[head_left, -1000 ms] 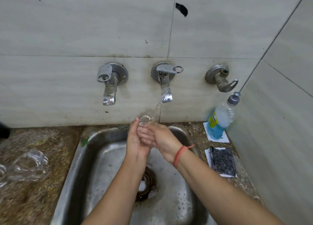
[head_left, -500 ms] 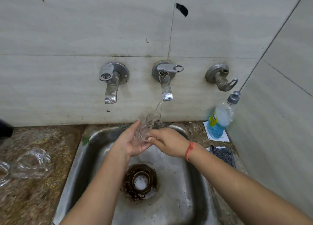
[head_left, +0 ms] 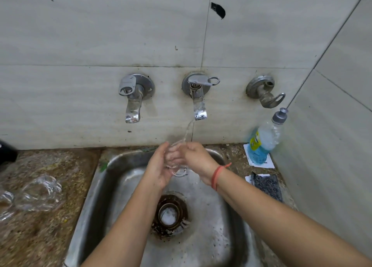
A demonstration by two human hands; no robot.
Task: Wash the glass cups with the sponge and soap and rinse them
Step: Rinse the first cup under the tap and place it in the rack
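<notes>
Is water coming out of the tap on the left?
No, the water falls from the middle tap; none leaves the left tap.

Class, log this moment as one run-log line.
step: rinse | left hand: holds glass cup | right hand: grips it | middle tap: running | sponge: beside sink, untouched

Over the sink (head_left: 94,188), the left hand (head_left: 159,166) and right hand (head_left: 198,158) hold a clear cup (head_left: 178,169) between them, the right fingers (head_left: 181,152) curled over it. Water (head_left: 187,132) runs from the middle tap (head_left: 198,97) onto the hands. A red band (head_left: 218,174) circles the right wrist. Below the hands lies the dark drain (head_left: 171,214). On the speckled worktop (head_left: 40,236) to the left lie more glass cups (head_left: 38,194), blurred. At the right stand a bottle (head_left: 263,142) of blue soap and, nearer, a dark sponge (head_left: 267,186).
</notes>
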